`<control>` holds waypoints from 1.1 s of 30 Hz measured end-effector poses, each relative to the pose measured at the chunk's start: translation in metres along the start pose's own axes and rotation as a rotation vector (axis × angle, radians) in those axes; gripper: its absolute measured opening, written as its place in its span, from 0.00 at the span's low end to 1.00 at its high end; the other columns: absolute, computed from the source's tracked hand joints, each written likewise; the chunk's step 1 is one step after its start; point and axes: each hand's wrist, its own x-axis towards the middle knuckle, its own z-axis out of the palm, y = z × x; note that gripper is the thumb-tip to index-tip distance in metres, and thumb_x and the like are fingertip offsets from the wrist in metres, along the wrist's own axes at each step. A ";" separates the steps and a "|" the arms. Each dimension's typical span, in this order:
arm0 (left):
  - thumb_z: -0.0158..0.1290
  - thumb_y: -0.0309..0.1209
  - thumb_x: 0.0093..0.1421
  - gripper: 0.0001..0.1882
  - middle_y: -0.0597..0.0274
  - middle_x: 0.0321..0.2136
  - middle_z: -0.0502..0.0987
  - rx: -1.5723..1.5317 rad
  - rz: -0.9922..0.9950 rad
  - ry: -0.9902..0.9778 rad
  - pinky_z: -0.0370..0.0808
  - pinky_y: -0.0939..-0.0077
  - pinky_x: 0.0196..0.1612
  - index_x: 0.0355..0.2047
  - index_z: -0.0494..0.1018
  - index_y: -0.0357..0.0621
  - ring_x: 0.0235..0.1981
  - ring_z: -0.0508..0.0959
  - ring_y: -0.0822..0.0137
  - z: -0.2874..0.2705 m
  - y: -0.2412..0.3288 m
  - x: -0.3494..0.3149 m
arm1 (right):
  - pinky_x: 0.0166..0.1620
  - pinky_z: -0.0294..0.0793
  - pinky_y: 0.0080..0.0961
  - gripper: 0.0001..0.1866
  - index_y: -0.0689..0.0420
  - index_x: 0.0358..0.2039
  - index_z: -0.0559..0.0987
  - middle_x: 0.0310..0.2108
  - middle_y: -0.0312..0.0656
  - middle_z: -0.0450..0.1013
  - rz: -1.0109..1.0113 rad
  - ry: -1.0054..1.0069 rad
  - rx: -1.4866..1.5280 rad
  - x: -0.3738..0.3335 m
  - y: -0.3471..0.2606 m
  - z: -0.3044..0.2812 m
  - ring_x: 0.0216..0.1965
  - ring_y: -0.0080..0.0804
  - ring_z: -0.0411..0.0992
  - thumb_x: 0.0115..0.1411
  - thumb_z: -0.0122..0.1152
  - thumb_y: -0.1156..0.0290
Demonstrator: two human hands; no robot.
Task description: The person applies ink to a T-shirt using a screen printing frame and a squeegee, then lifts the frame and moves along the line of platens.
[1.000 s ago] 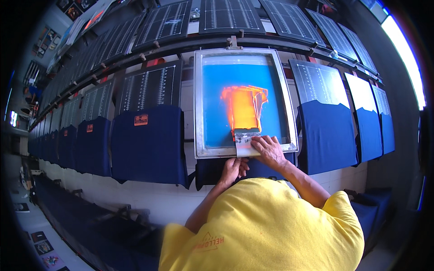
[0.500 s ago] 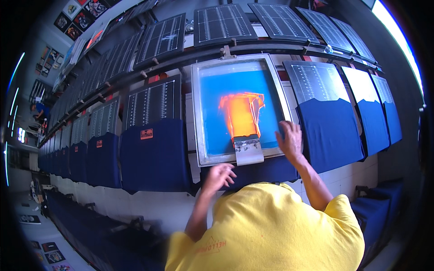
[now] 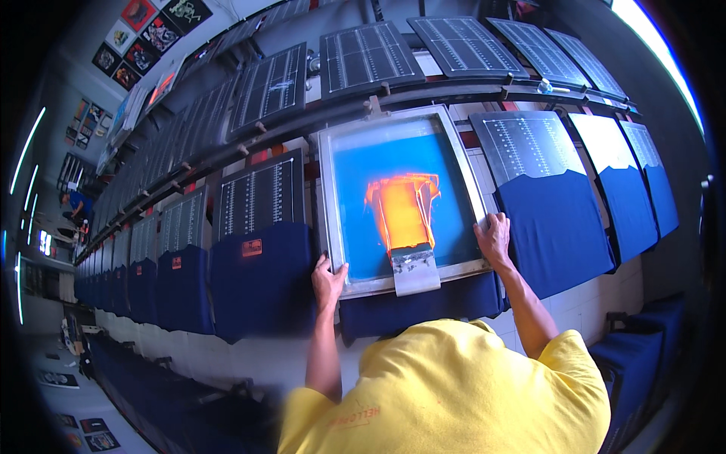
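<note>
Here, we see two bare hands at a big metal frame (image 3: 327,189). The frame sits in the middle, over a dark blue shirt (image 3: 427,306) that peeks out on its near side. The left hand (image 3: 328,281) grips the frame by its near left corner, with the thumb on top and the fingers round the outside. The right hand (image 3: 494,240) grips the right side, a bit farther up from the near right corner.

Inside the frame we see a flat blue screen (image 3: 455,204). A bright orange patch of ink (image 3: 404,208) lies on it, around the middle. At the near end of the ink lies a grey scraper (image 3: 416,276), and its near end pokes out over the near edge of the frame. No hand touches the scraper.

To the left, we see another dark blue shirt (image 3: 265,291) on a black board (image 3: 257,200), with a small orange print (image 3: 252,248) on it. To the right, one more blue shirt (image 3: 552,234) covers the near part of its board (image 3: 522,144). On the far side, more black boards (image 3: 370,60) stand in a row.
</note>
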 end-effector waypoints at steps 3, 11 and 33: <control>0.65 0.33 0.50 0.18 0.42 0.47 0.79 -0.035 0.015 -0.005 0.76 0.60 0.51 0.38 0.80 0.31 0.46 0.79 0.42 -0.005 0.008 0.003 | 0.53 0.69 0.44 0.20 0.63 0.43 0.77 0.44 0.52 0.68 0.003 -0.003 0.003 0.001 0.000 -0.003 0.49 0.51 0.65 0.54 0.70 0.64; 0.65 0.34 0.53 0.17 0.40 0.38 0.79 -0.036 0.057 -0.038 0.76 0.57 0.41 0.36 0.79 0.32 0.38 0.81 0.41 -0.006 0.016 0.003 | 0.49 0.68 0.45 0.19 0.63 0.39 0.76 0.41 0.53 0.68 -0.069 0.049 -0.036 -0.001 0.002 -0.004 0.45 0.52 0.66 0.55 0.68 0.62; 0.47 0.27 0.67 0.20 0.51 0.57 0.73 -0.080 0.684 -0.242 0.64 0.54 0.61 0.59 0.65 0.40 0.58 0.73 0.52 0.038 0.096 -0.039 | 0.45 0.67 0.35 0.23 0.56 0.41 0.76 0.38 0.38 0.72 -0.921 -0.313 -0.153 -0.057 -0.122 -0.023 0.44 0.37 0.71 0.40 0.70 0.71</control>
